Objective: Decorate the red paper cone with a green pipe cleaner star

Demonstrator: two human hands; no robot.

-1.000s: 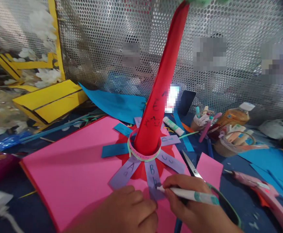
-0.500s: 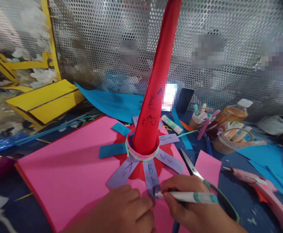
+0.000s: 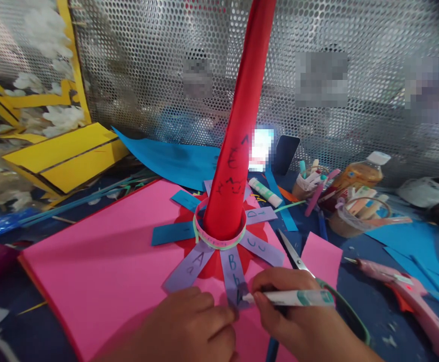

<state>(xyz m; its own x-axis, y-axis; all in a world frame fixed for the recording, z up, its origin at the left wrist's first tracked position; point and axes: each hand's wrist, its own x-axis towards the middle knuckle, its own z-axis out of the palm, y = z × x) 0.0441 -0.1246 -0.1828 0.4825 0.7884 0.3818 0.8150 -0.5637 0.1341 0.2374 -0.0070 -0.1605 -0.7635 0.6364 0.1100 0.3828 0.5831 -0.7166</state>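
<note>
Right hand [image 3: 298,319] grips the marker [image 3: 298,298] at the purple strip [image 3: 232,271]; left hand [image 3: 189,322] curled, grip unclear. Pinning the strip flat would steady strokes.

On my desk [image 3: 370,322], the tube [image 3: 238,136] rises inside the ring [image 3: 221,245] on the sheet [image 3: 102,271], strips [image 3: 189,266] fanned around; right lie scissors [image 3: 298,264], then the glue gun [image 3: 404,284], the bottle [image 3: 364,173] behind it.

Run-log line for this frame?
left hand: resting by purple strip | right hand: marker, tip on strip | glue gun: on table, right
</note>
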